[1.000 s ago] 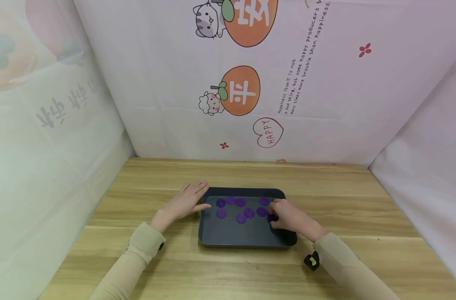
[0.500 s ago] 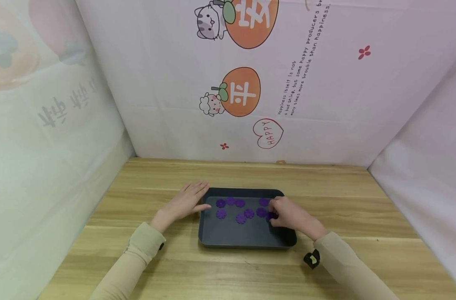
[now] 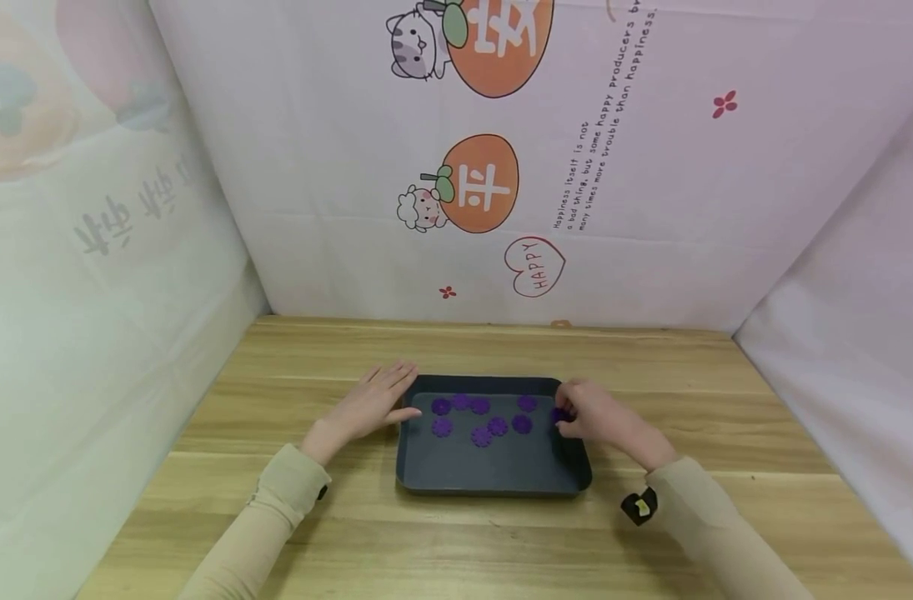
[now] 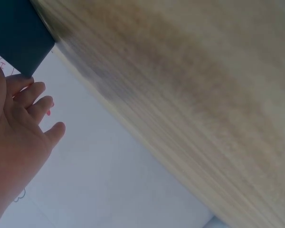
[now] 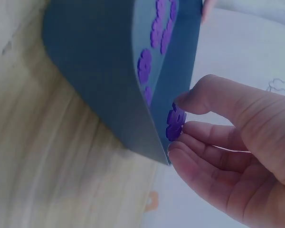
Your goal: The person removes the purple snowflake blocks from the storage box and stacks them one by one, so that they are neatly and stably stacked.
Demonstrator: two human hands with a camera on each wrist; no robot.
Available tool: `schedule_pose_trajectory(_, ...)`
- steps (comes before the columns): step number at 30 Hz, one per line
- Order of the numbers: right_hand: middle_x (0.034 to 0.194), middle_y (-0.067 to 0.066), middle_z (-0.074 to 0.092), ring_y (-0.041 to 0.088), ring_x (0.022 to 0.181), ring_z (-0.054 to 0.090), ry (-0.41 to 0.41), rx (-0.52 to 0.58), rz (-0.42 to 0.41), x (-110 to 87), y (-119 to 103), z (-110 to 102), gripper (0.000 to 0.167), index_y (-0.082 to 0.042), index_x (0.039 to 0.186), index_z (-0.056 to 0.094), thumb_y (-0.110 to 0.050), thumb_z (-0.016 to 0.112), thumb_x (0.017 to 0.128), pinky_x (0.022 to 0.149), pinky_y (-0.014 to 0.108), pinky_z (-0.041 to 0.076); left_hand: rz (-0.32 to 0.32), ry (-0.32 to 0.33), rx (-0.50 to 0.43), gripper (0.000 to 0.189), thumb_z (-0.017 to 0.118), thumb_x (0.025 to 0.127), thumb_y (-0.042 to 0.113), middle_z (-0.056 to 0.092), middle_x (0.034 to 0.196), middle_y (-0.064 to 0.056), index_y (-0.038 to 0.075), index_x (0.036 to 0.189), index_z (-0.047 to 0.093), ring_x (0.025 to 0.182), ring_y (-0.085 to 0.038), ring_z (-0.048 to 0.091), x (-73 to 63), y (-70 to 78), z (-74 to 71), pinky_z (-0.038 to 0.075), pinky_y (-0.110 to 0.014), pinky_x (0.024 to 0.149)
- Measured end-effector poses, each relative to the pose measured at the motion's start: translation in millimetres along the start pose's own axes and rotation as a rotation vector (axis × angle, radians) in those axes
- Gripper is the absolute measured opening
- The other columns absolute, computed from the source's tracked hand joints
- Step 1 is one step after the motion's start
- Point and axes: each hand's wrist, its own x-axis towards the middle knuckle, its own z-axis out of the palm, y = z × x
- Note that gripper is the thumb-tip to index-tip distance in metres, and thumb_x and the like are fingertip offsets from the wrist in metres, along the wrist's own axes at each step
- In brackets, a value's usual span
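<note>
A dark grey rectangular tray (image 3: 471, 475) stands on the wooden table, with several flat purple notched discs (image 3: 482, 436) scattered over its floor. At its right side, my right hand (image 3: 594, 421) pinches one purple notched disc (image 5: 175, 122) between thumb and fingers. In the right wrist view that disc is raised near the tray's rim. My left hand (image 3: 373, 400) rests with straight fingers against the tray's left edge, thumb over the rim. The left wrist view shows the left hand (image 4: 23, 123) touching the tray's corner (image 4: 23, 33), holding no disc.
The wooden table (image 3: 336, 533) surrounds the tray on all sides. White printed cloth (image 3: 351, 167) closes off the back, left and right. A black wrist strap (image 3: 639, 506) shows below the right sleeve.
My right hand has lifted the purple disc off the tray floor and moved it right and slightly away, toward the tray's right wall. The left hand has stayed in place.
</note>
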Motion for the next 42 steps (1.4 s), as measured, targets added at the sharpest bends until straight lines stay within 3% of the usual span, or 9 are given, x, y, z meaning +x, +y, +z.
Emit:
schedule_pose_trajectory(6, 0.081, 0.009, 0.065, 0.013, 0.07, 0.058, 0.058, -0.02, -0.027, -6.6, 10, -5, 0.019, 0.002, 0.088, 0.066, -0.006, 0.079, 0.077, 0.06, 0.024, 0.05, -0.005, -0.008, 0.006, 0.077, 0.051, 0.099, 0.053, 0.032, 0.161, -0.016, 0.004, 0.155, 0.031, 0.151, -0.034, 0.028, -0.4, 0.8, -0.8, 0.023, -0.059, 0.123)
schedule_pose_trajectory(19, 0.079, 0.008, 0.065, 0.014, 0.07, 0.059, 0.091, -0.004, 0.014, -19.6, 31, -9, 0.016, 0.0, 0.083, 0.065, -0.003, 0.077, 0.073, 0.06, 0.026, 0.051, -0.004, -0.01, 0.015, 0.078, 0.05, 0.099, 0.054, 0.031, 0.162, -0.015, 0.004, 0.155, 0.031, 0.151, -0.034, 0.028, 0.2, -1.0, 0.1, 0.022, -0.058, 0.124)
schedule_pose_trajectory(33, 0.081, 0.01, 0.065, 0.016, 0.072, 0.059, 0.052, -0.026, 0.112, -34.8, 47, -15, 0.018, 0.003, 0.087, 0.066, -0.006, 0.079, 0.077, 0.063, 0.03, 0.053, -0.009, -0.011, 0.01, 0.078, 0.051, 0.099, 0.054, 0.032, 0.162, -0.016, 0.004, 0.155, 0.03, 0.151, -0.034, 0.029, -0.6, -0.3, -0.4, 0.024, -0.059, 0.122)
schedule_pose_trajectory(42, 0.08, 0.009, 0.066, 0.017, 0.072, 0.061, 0.03, -0.032, 0.133, -39.3, 62, -9, 0.019, 0.002, 0.087, 0.067, -0.008, 0.08, 0.076, 0.065, 0.034, 0.056, 0.001, -0.002, 0.007, 0.075, 0.054, 0.099, 0.048, 0.034, 0.16, -0.019, 0.0, 0.154, 0.033, 0.15, -0.037, 0.031, -1.0, 1.7, -3.0, 0.024, -0.061, 0.121)
